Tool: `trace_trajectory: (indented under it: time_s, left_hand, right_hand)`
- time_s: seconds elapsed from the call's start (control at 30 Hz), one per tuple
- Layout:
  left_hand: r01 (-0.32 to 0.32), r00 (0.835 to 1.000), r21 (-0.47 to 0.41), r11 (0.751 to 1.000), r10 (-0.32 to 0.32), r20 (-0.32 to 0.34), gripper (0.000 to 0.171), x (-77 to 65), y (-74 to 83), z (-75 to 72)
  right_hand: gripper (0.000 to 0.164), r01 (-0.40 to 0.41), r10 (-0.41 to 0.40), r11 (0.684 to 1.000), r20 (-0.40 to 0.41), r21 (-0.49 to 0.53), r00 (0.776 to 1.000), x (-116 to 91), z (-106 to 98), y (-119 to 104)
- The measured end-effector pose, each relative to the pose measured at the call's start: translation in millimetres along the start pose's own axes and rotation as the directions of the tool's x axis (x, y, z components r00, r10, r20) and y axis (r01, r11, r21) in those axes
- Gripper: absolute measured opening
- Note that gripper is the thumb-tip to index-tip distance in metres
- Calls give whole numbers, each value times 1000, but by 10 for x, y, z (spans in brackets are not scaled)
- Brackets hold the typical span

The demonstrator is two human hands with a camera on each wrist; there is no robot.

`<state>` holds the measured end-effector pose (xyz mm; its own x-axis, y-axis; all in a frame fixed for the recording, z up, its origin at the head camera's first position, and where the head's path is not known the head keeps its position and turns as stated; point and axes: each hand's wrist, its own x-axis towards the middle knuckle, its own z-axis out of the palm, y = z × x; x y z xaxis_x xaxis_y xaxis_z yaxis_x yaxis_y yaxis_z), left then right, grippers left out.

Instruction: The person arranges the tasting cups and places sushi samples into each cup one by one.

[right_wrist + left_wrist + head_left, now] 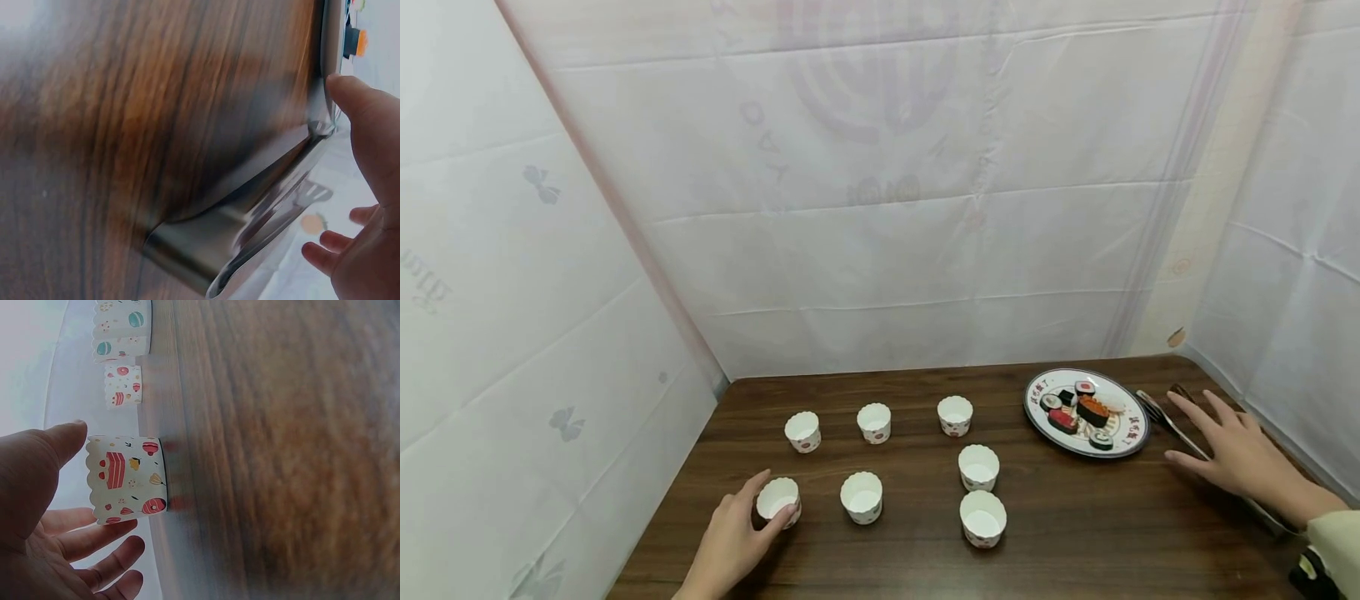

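My left hand [730,533] is spread around a white paper baking cup [775,498] at the table's near left. In the left wrist view the cup [128,478] stands on the table, printed with red cakes and fruit. A fingertip lies against its lower side in that view, and the thumb is just off the scalloped rim. Over on the right, my right hand [1247,454] hovers with fingers apart above metal tongs [1187,442]. The right wrist view has the bent end of the tongs [200,244] near the open hand [369,181], nothing in its grasp.
Several more paper cups stand about, including one to the right [862,500] and two close together [982,521]. A plate [1037,425] with sushi pieces [1092,410] sits left of the tongs. White cloth [910,275] hangs behind the brown wooden table [1075,533].
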<state>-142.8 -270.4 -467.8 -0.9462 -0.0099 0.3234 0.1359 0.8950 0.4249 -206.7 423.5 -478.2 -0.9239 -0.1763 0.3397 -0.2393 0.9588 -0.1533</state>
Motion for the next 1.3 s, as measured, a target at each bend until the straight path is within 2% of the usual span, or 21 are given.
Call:
trace_trajectory:
  time_s: [0.17,0.27,0.5,0.7,0.87,1.07,1.3]
  left_hand:
    - [-2,1000,2,1000,2,-9,68,9,7,4]
    - [-3,1000,2,1000,3,-13,67,11,8,0]
    - [-14,1000,-4,1000,14,-26,65,-12,17,-23]
    - [17,1000,0,1000,-17,23,65,-10,14,-35]
    - [22,999,0,1000,-22,39,64,-4,0,-34]
    - [23,999,8,1000,-23,23,62,-4,-19,-16]
    - [13,1000,6,1000,-13,14,59,4,-25,-4]
  right_hand:
    - [113,-72,73,997,94,-6,993,-27,-2,75]
    - [114,-84,85,996,114,-15,990,-47,22,131]
    - [111,-86,88,996,96,-28,991,-95,64,191]
    - [107,-106,108,994,83,-27,991,-117,80,220]
    - [103,-86,89,996,89,-31,992,-101,57,228]
    - [101,-82,82,997,120,-6,989,-90,43,228]
    - [95,-78,76,997,110,18,991,-107,43,228]
